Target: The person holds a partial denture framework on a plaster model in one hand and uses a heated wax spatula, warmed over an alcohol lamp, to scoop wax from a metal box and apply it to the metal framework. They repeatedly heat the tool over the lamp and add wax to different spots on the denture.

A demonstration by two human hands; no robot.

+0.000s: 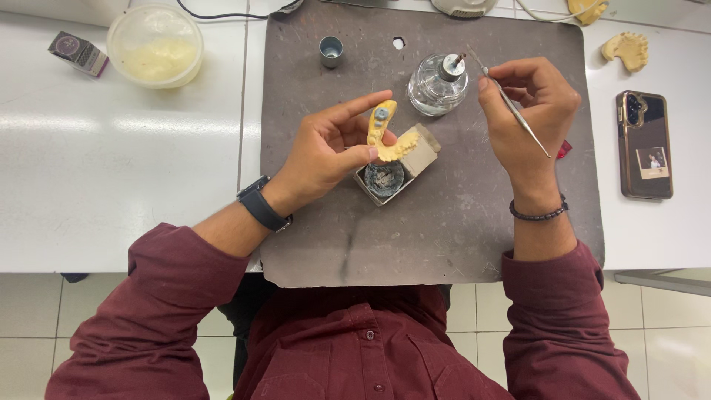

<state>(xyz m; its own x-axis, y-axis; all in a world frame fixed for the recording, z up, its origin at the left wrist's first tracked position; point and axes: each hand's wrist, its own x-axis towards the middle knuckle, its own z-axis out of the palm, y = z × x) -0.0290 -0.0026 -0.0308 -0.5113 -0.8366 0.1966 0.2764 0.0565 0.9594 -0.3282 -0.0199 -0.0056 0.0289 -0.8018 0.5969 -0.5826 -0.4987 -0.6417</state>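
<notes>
White laboratory surface (pixel 111 185) carried a dark grey, scuffed work mat (pixel 459 222), seen from the head camera looking straight down. Over the mat, the left hand (pixel 326 152) pinched a yellow plaster dental cast (pixel 386 137) between thumb and forefinger, holding it just above a small grey box with dark wax inside (pixel 385 178). The right hand (pixel 537 111) was closed around a thin metal carving instrument (pixel 511 104), its upper tip reaching toward the wick of a clear glass spirit lamp (pixel 438 85); whether a flame burned could not be told. A small metal cup (pixel 331 52) stood near the mat's far edge. Off the mat lay a round translucent tub (pixel 155 44), a second yellow cast (pixel 627 50) and a phone in a dark case (pixel 644 144). Judging by the pose, the step in hand was warming the instrument's tip; the following move would call for carrying it steadily to the wax box or the cast.
</notes>
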